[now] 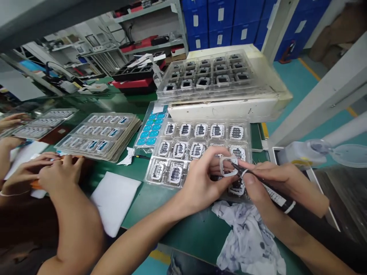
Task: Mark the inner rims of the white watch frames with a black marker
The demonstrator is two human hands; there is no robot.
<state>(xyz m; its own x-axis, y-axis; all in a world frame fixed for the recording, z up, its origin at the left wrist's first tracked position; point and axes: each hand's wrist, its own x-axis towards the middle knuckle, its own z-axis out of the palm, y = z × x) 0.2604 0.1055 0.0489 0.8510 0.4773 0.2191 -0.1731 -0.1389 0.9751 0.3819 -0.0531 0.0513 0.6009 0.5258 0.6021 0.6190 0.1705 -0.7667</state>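
Holding a white frame (221, 166) in the left hand (200, 183), with thumb and fingers clamped on its rim, raised over the front right portion of a clear tray (226, 131). Gripping a black pen (273, 194) in the right hand (282, 175), closed firmly around the barrel, with the tip at the right side of the white frame; impossible to tell whether touching it or just short. Lying flat toward the right edge of the green surface (197, 236), the clear tray, with rows of white pieces (216, 131) bearing dark grids, partly hidden behind both hands. At the front edge, below the tray, a crumpled cloth (248, 236) spotted with dark stains. Farther left along that same edge, a folded white sheet (114, 198), slightly overhanging. Just beside the tray's back left corner, a panel of blue pads (149, 128). Behind the tray, near the right edge, a pale box (229, 110) topped with stacked clear trays (210, 72) of dark-centred pieces. Toward the left end, a pile of filled trays (111, 151), and nearer the front edge, another person's hands (60, 172), close together around something orange.
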